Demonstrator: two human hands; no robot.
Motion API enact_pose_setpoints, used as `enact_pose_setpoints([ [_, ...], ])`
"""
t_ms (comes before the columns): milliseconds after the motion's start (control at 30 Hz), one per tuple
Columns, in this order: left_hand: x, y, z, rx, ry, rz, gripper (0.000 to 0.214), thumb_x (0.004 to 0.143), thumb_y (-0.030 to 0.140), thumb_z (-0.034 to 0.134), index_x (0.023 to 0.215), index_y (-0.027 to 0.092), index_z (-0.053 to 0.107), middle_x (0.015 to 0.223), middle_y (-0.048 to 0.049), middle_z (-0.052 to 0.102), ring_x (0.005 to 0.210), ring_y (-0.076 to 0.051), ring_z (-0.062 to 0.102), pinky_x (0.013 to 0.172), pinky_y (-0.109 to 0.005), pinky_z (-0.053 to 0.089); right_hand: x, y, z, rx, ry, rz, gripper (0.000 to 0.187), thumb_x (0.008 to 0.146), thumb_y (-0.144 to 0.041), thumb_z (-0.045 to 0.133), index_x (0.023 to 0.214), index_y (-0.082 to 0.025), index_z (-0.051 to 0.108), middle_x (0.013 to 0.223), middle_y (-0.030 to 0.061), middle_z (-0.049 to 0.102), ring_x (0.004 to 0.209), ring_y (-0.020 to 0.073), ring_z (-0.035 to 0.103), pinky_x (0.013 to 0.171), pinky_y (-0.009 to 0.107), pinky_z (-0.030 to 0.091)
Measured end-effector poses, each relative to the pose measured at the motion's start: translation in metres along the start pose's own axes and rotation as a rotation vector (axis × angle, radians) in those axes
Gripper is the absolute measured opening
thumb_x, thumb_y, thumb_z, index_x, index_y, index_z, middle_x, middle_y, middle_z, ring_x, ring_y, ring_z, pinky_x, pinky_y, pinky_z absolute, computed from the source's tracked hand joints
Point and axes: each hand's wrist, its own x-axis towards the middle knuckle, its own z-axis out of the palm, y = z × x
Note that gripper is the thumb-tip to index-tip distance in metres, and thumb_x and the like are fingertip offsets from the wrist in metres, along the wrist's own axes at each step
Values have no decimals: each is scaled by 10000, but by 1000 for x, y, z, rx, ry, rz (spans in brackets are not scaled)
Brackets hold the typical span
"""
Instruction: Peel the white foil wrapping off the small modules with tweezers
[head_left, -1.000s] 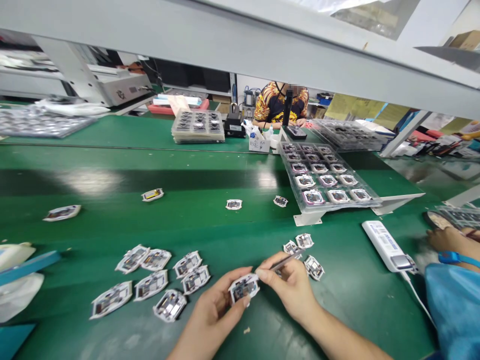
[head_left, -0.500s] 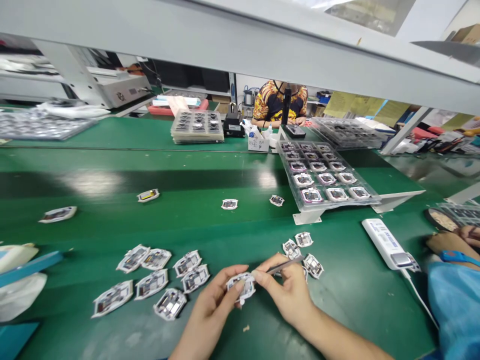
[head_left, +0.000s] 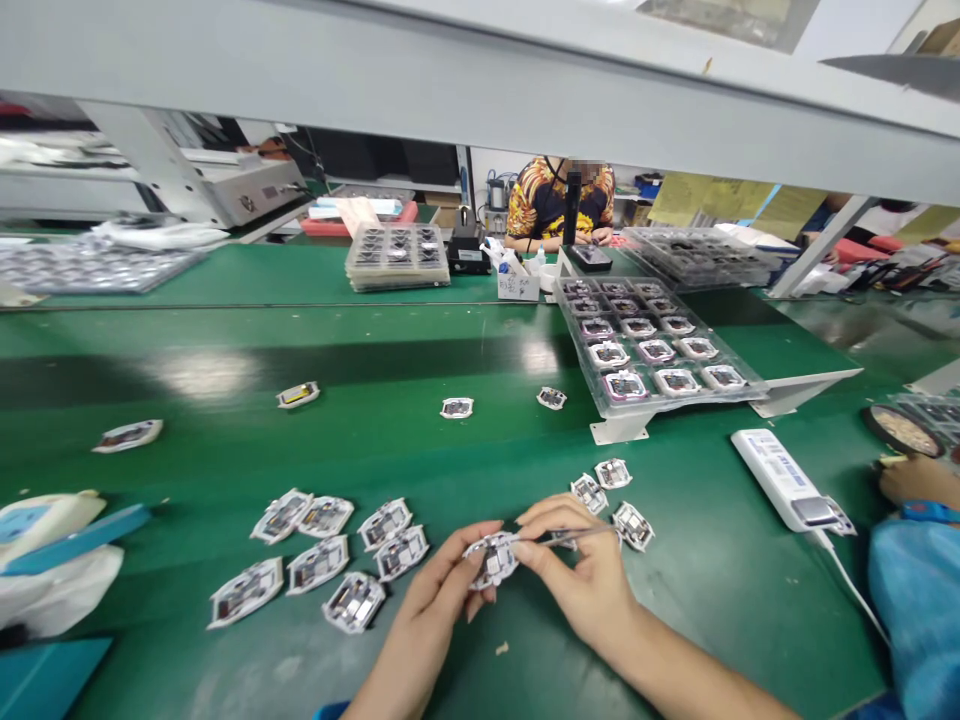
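Observation:
Between the thumb and fingers of my left hand (head_left: 439, 595) is a small white watch housing (head_left: 495, 565) with electronic parts inside. My right hand (head_left: 585, 575) is closed around thin grey metal tweezers (head_left: 574, 531), its fingertips touching the housing's right edge. The tweezers' tip is hard to make out. Left of my hands lie several similar housings, the nearest one (head_left: 355, 602) beside my left wrist. Beyond my right hand is another small group, including one housing (head_left: 634, 525), partly covered by my fingers.
A clear tray (head_left: 607, 410) of housings rests on a raised stand at the right. A white device (head_left: 780, 485) with a cable lies nearer. Single housings (head_left: 457, 408) are scattered farther back. A co-worker's blue sleeve (head_left: 919, 610) is at the right; another person (head_left: 559, 205) sits opposite.
The housing has been tilted and turned in my fingers, so its inside shows differently. My right fingers have shifted slightly, with the tweezers lying flatter. The co-worker's hand at the right has moved.

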Motion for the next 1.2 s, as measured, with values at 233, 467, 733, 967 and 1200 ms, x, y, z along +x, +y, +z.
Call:
enact_pose_setpoints([
  [233,-6,6,1,-95,-40,-53,468,745,527,686,1023,151,693,746,-18,671,651,-164,516,584,-252,402,1,6,3,85,-63,136,36,785,-214,726,781,-210,691,777,30,687,777,198,639,742,336,485],
  [467,-4,2,3,-124,-56,-105,384,727,491,694,947,176,703,752,-12,645,645,-164,540,557,-251,401,1,7,2,142,-145,273,94,780,-275,732,753,-197,689,753,19,669,737,180,625,716,310,474],
  [733,-6,3,0,31,-81,5,310,800,415,601,987,184,687,698,-5,645,645,-180,533,602,-278,409,0,6,3,135,-22,299,149,794,-331,717,762,-192,676,724,15,687,694,164,631,653,272,481],
  [967,-11,14,3,136,-83,54,266,801,377,584,975,201,681,687,4,645,642,-187,537,633,-285,437,1,6,4,128,-35,317,130,772,-310,728,742,-195,676,727,13,703,692,164,644,663,270,499],
  [1200,-9,12,2,176,-98,70,267,819,391,572,974,202,679,669,-1,640,631,-192,533,649,-291,431,0,10,6,163,-30,361,157,754,-338,735,751,-194,672,726,13,700,685,164,639,657,273,509],
])
